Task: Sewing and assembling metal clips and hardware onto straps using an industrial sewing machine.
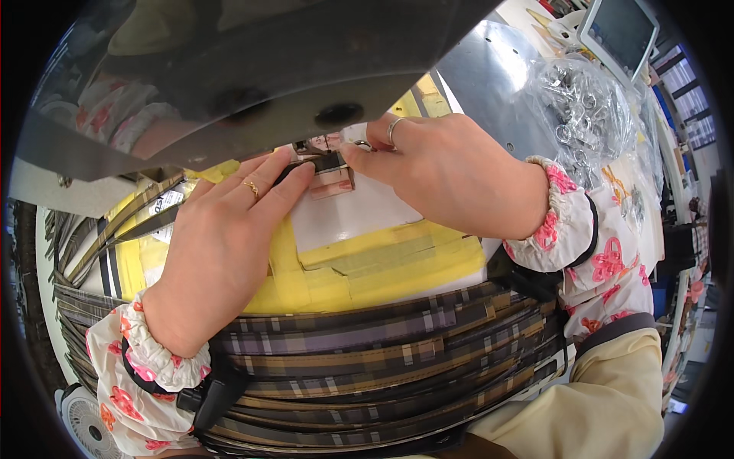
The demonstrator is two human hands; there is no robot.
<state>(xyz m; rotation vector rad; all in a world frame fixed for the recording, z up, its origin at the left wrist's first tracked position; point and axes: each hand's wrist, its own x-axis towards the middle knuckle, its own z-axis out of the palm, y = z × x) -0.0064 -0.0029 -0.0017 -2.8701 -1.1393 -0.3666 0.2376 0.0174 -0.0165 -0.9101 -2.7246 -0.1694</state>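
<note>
A short end of plaid strap (pixel 330 161) lies under the needle area of a sewing machine (pixel 229 84), whose dark glossy head fills the top of the view. From the left, my left hand (pixel 225 218) holds this strap, its index and middle fingers stretched toward the needle and the dark strip pinched near the fingertips. My right hand (pixel 451 168) pinches the strap's other side between thumb and fingers, next to a small metal ring (pixel 362 144). Part of the strap is hidden beneath both hands.
Yellow tape (pixel 375 256) covers the machine bed around a white plate (pixel 367 210). Many plaid straps (pixel 367 359) hang across the front edge, and more strap ends (pixel 84 245) lie at left. A clear bag of metal hooks (pixel 577 115) and a tablet (pixel 619 34) sit at far right.
</note>
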